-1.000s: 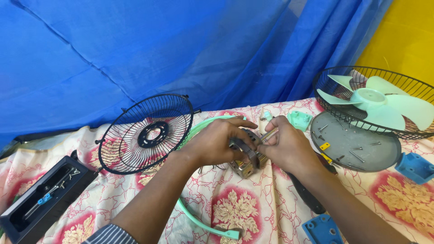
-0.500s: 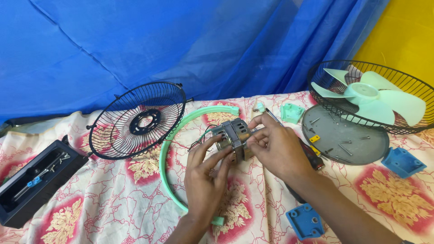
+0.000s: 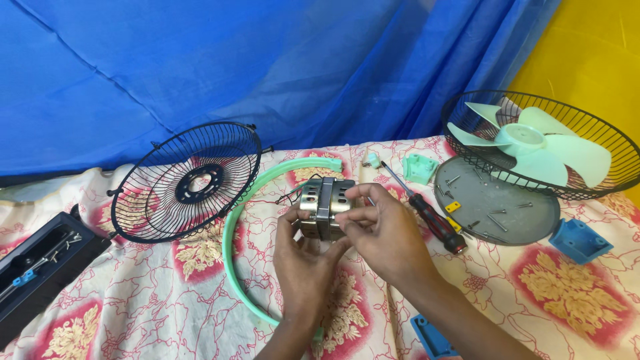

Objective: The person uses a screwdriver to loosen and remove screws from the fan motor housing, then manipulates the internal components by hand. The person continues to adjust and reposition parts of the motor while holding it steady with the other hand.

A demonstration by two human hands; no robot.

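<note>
A: What are the person's hands doing in the middle of the frame?

B: Both are lifting a small metal fan motor [image 3: 325, 208] above the flowered cloth [image 3: 167, 300]. The left hand [image 3: 303, 263] is cupping the motor from below, its fingers wrapping around the lower housing. The right hand [image 3: 383, 233] is coming in from the right, its fingers pinching the motor's front edge and side.

A: So neither hand is lying loose?

B: No, both are closing on the motor. Thin dark wires are trailing off its left side.

A: What is lying around it?

B: A pale green plastic ring [image 3: 233, 227] is curving on the cloth to the left of and below the hands. A black wire fan guard [image 3: 187, 180] is leaning tilted at centre left. At the lower left edge a black tool case [image 3: 40, 263] is sitting open.

A: And on the right?

B: A red-and-black screwdriver [image 3: 427, 217] is lying just beside the right hand. Past it a grey round plate [image 3: 507, 207] is carrying loose screws. Behind the plate, at upper right, a second black fan guard [image 3: 600, 133] is holding a pale green fan blade [image 3: 533, 143]. A blue plastic block [image 3: 579, 240] is sitting at the plate's lower right, and a small green bracket [image 3: 420, 168] is resting near the screwdriver's tip.
</note>
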